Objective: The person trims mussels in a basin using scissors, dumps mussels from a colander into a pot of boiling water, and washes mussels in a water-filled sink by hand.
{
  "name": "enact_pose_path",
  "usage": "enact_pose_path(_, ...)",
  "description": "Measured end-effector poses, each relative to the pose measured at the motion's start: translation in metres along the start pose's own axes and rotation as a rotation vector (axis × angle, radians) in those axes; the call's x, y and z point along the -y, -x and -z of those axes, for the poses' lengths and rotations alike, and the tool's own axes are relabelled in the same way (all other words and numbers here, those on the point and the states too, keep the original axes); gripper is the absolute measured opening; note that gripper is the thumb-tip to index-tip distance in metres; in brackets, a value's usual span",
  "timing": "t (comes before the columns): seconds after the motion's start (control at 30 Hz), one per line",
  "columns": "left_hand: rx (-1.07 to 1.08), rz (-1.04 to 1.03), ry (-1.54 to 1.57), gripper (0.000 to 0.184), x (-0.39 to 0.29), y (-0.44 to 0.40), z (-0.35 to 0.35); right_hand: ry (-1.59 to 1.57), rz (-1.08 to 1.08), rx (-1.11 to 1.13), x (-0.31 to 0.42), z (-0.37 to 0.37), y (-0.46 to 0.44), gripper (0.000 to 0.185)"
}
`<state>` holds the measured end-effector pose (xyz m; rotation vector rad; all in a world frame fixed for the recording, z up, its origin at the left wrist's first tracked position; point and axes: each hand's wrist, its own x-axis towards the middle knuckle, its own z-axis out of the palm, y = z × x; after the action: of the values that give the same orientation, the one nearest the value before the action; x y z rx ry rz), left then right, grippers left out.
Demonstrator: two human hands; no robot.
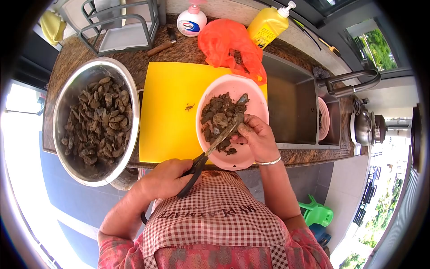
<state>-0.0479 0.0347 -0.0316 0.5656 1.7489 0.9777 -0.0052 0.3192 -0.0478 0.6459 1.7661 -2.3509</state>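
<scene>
My left hand [169,179] is closed around the black handles of a pair of scissors [197,168]. Their mud-stained blades reach up to the right over a pink basin [254,89]. Between the fingertips of my right hand [260,140] is a small muddy mussel [238,120], partly hidden by the fingers and touching the blade tips. Beneath both lies a heap of dark muddy shells and debris [219,105], with one bluish mussel shell [242,98] at its upper edge. The basin rests partly on a yellow cutting board [168,107].
A large steel bowl [60,127] of muddy mussels stands left. Behind the board are a knife [162,47], a red plastic bag [224,40], a pump bottle [191,22] and a yellow bottle [268,27]. A sink [291,98] with a faucet [354,83] is right.
</scene>
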Motion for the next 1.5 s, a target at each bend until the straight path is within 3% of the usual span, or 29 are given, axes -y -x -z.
enact_pose_path(0.17, -0.017, 0.024, 0.016, 0.036, 0.003, -0.003, -0.005, -0.062, -0.004, 0.002, -0.008, -0.001, 0.000, 0.023)
enact_pose_path(0.27, -0.040, -0.067, 0.083, 0.042, 0.001, -0.003, -0.006, -0.090, -0.001, -0.010, -0.011, -0.001, 0.001, 0.022)
enact_pose_path(0.37, 0.003, 0.008, 0.127, 0.040, -0.005, -0.004, -0.004, -0.136, -0.026, -0.021, -0.014, 0.001, -0.001, 0.021)
enact_pose_path(0.47, -0.120, -0.115, -0.068, 0.031, 0.013, -0.013, -0.012, -0.184, -0.058, -0.073, -0.016, 0.005, -0.003, 0.022)
enact_pose_path(0.57, -0.130, -0.045, 0.020, 0.032, 0.019, -0.015, -0.014, -0.261, -0.027, -0.185, -0.014, 0.017, -0.003, 0.023)
enact_pose_path(0.63, -0.112, 0.034, 0.287, 0.032, 0.012, -0.010, -0.010, -0.362, 0.003, -0.226, -0.008, 0.025, -0.003, 0.025)
enact_pose_path(0.77, -0.063, 0.087, 0.555, 0.033, 0.007, -0.002, 0.001, -0.421, -0.014, -0.112, -0.011, 0.040, -0.001, 0.029)
enact_pose_path(1.0, -0.022, 0.094, 0.544, 0.034, 0.004, 0.002, -0.002, -0.271, -0.081, -0.069, -0.010, 0.004, 0.003, 0.033)
enact_pose_path(1.1, -0.067, 0.026, 0.255, 0.032, 0.005, 0.001, -0.003, 0.014, 0.060, -0.109, -0.014, -0.003, 0.004, 0.037)
enact_pose_path(1.2, -0.336, -0.203, -0.388, 0.027, 0.003, 0.004, -0.004, 0.182, 0.211, -0.110, -0.018, -0.001, 0.004, 0.036)
enact_pose_path(1.27, -0.377, -0.191, -0.473, 0.025, -0.002, 0.006, -0.001, 0.193, 0.231, -0.092, -0.016, 0.001, 0.007, 0.033)
enact_pose_path(1.4, -0.485, -0.278, -0.666, 0.030, -0.002, 0.003, 0.001, -0.004, 0.026, -0.019, -0.004, 0.005, 0.014, 0.030)
enact_pose_path(1.5, -0.374, -0.199, -0.638, 0.029, -0.006, 0.005, 0.002, -0.074, -0.024, 0.022, -0.004, 0.005, 0.017, 0.030)
